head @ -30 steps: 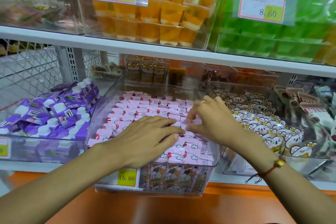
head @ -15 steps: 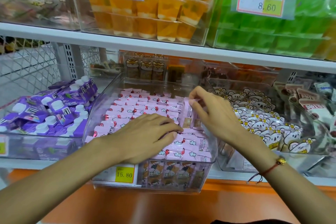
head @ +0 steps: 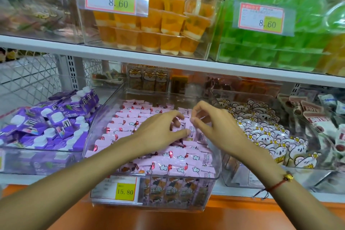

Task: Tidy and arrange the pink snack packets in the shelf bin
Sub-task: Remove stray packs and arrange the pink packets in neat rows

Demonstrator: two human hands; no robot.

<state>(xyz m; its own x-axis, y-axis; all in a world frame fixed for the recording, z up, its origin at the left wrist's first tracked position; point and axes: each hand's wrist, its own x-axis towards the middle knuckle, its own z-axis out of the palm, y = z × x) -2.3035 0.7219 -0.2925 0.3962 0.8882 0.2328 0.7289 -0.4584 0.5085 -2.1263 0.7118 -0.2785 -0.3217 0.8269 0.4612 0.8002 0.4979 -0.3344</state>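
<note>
The left hand [head: 160,132] has lifted off the flat packets since a moment ago, and its fingers are now curled. The right hand [head: 214,125] has come in closer, so both hands now meet over the middle of the shelf bin [head: 212,183].

Both hands pinch the same small bunch of pink snack packets [head: 194,130], which stands up on its edge between them. The left thumb and fingers grip it from the left side. The right fingertips pinch it from the right side.

The other pink packets [head: 179,166] lie flat in neat rows that fill the bin from its back wall to its front edge. They are shiny, thin and long, with little red and white pictures on them. There are too many to count.

The bin is clear hard plastic with a sloped front. One yellow price tag [head: 125,191] sits at its front left corner.

A red string bracelet [head: 278,186] with one gold bead is on the right wrist.

Purple pouches [head: 56,117] with white caps fill the bin on the left. Bear-shaped white packets [head: 261,136] fill the bin on the right.
</note>
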